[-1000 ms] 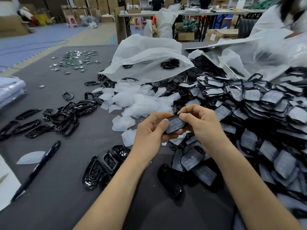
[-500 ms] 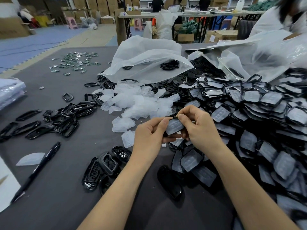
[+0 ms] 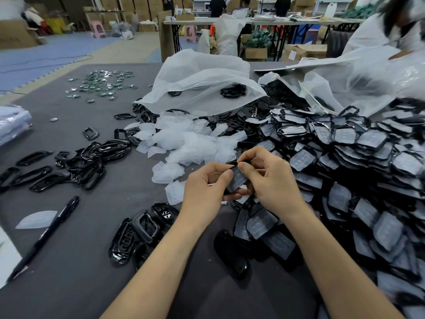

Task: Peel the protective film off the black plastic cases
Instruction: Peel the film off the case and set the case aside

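Note:
Both my hands hold one black plastic case with a cloudy film on its face, above the grey table. My left hand grips its left end, thumb on top. My right hand pinches the case's upper edge with thumb and forefinger. A big heap of film-covered black cases fills the right side. Peeled white films lie in a pile just beyond my hands. Bare black cases and frames sit near my left forearm.
More black frames lie at the left, with a black pen and one loose film in front of them. White plastic bags lie behind the pile. Small green parts are scattered far left. A person in white is at the far right.
The case has tilted from flat to more upright between my hands. My right thumb and forefinger have shifted to its upper edge. Both hands stay in nearly the same place.

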